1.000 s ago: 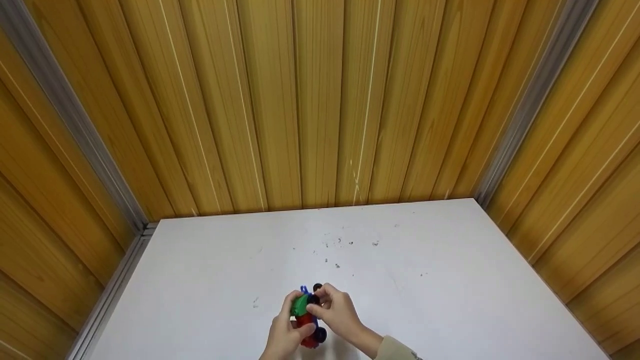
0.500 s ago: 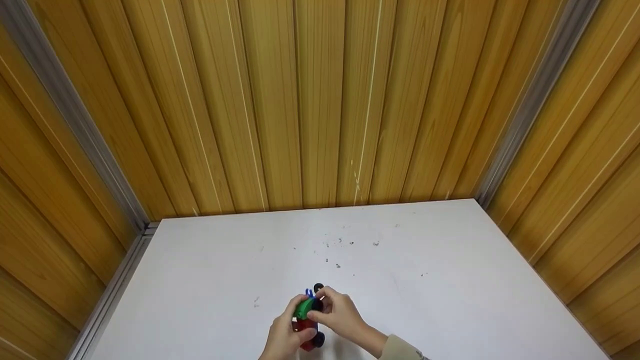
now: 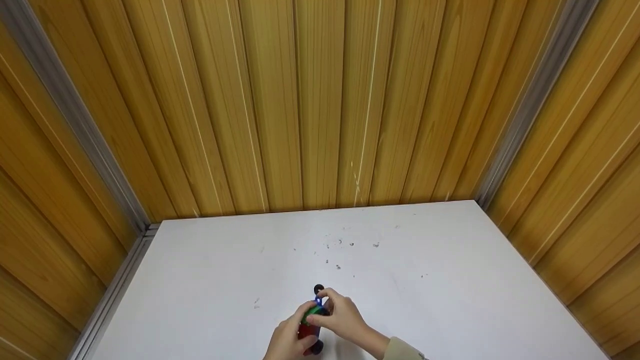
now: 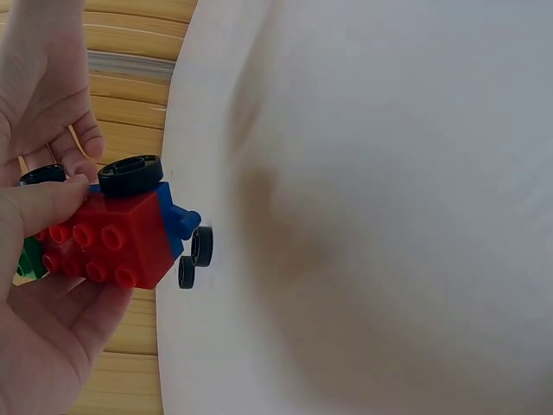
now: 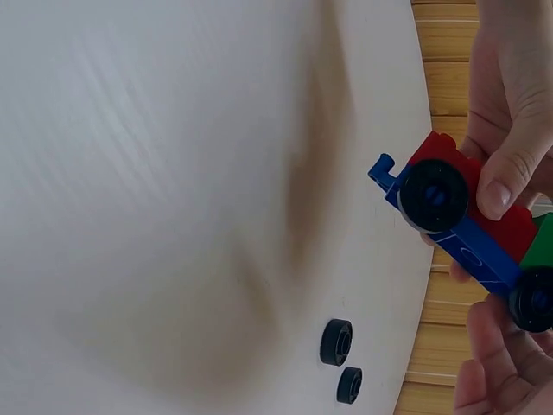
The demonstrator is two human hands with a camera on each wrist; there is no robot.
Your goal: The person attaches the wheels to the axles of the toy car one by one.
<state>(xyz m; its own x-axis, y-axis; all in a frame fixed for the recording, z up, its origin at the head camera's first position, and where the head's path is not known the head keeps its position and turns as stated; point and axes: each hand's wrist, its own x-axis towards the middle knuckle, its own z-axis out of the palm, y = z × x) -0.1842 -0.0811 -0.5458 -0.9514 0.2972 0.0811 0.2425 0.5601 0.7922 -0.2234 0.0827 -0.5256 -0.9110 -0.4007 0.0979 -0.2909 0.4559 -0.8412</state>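
A small brick toy car [image 3: 310,325] is held over the near part of the white table [image 3: 210,280]. It has a red block [image 4: 112,238], a blue base [image 5: 471,251] with a hook, a green piece [image 5: 542,242] and black wheels [image 5: 433,195]. My left hand [image 3: 286,341] grips the red block from below, thumb on its side [image 4: 43,207]. My right hand [image 3: 344,317] pinches the car's top end, its thumb [image 5: 501,186] by a wheel. Two loose black wheels [image 4: 201,246] [image 5: 336,341] lie on the table just beyond the car.
Wooden plank walls [image 3: 320,100] close the table in at the back and on both sides, with metal corner strips [image 3: 530,100]. Small dark specks [image 3: 340,245] dot the middle of the tabletop. A beige sleeve cuff [image 3: 400,350] shows at the bottom edge.
Both hands have drawn the car slightly nearer and lower in the head view. The car has turned in the grip, hiding more of the red block. The loose wheels have stayed put.
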